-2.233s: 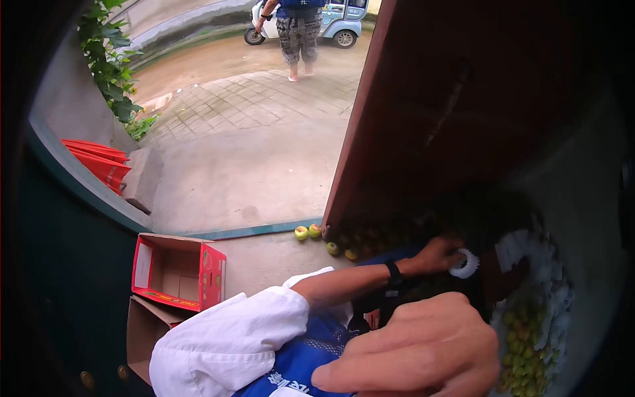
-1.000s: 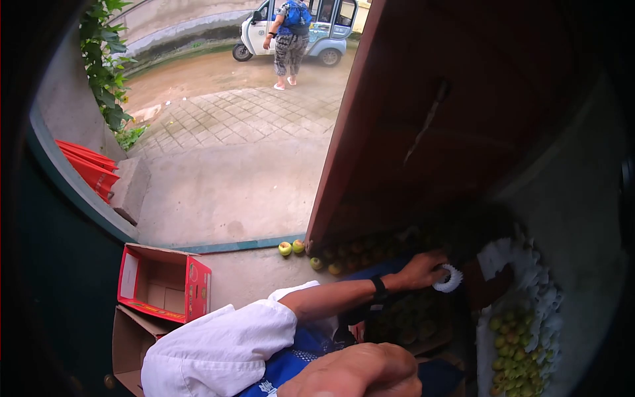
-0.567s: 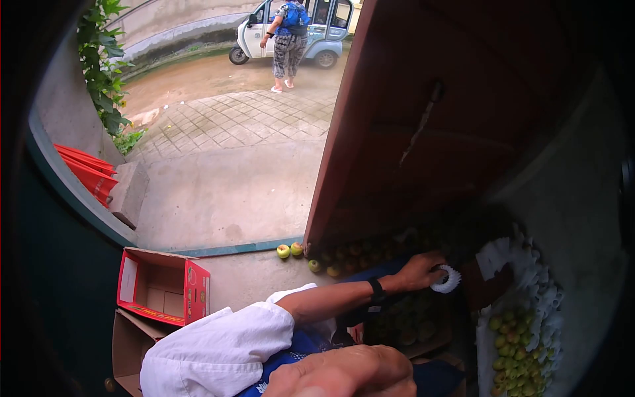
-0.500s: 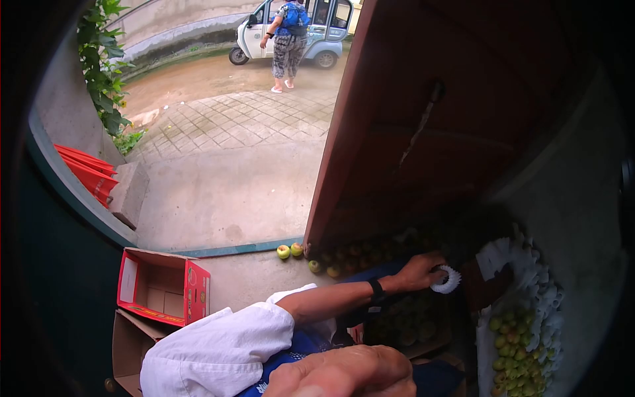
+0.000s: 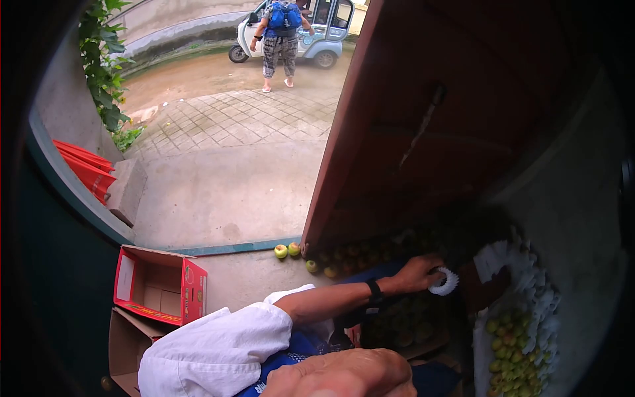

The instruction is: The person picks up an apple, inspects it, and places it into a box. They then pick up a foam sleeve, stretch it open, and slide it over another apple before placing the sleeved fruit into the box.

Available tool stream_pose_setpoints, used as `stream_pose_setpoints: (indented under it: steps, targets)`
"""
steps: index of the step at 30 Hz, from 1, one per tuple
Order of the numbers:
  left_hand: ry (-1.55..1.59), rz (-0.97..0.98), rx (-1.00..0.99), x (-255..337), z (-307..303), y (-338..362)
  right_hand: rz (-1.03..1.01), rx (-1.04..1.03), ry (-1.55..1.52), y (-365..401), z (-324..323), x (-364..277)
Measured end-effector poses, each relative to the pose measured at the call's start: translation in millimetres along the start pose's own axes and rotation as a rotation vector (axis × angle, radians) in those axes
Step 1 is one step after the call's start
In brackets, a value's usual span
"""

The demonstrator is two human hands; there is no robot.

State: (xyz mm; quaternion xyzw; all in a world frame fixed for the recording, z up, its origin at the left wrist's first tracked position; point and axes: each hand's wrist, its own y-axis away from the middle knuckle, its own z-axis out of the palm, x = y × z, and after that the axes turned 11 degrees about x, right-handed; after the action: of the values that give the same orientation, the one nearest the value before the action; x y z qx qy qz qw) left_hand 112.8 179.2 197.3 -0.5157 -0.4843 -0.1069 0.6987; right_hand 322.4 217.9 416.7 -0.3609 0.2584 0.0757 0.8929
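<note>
My left hand (image 5: 422, 273), on the arm with the white sleeve and dark wristband, reaches to the right. Its fingers are closed on a ring-shaped white foam net (image 5: 444, 281). Below it, in shadow, is a box of round fruit (image 5: 403, 324). Close to the camera at the bottom edge is what looks like the back of my right hand (image 5: 344, 372); its fingers and anything in them are hidden. Yellow-green fruit (image 5: 512, 347) lies in a heap at the lower right, beside a pile of white foam nets (image 5: 539, 291).
A red carton (image 5: 195, 291) stands at the left above a brown carton (image 5: 129, 344). Small apples (image 5: 281, 251) lie by the threshold and the dark red door (image 5: 397, 132). Outside, a person with a blue backpack (image 5: 284, 16) stands by a small vehicle (image 5: 324, 49).
The person outside has shifted left and now stands with feet apart. The view has moved very slightly. My left hand keeps its hold on the foam net.
</note>
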Motion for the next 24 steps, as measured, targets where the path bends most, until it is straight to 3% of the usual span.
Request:
stream_pose_setpoints:
  steps: [21, 24]
  targets:
    - [0.000, 0.016, 0.008, 0.9, -1.3, -0.9, 0.007, -0.010, -0.001, -1.2, -1.3, 2.2]
    - [-0.011, -0.057, -0.064, 4.2, -4.5, -1.9, 0.006, -0.012, 0.000, -0.4, -1.0, 2.6]
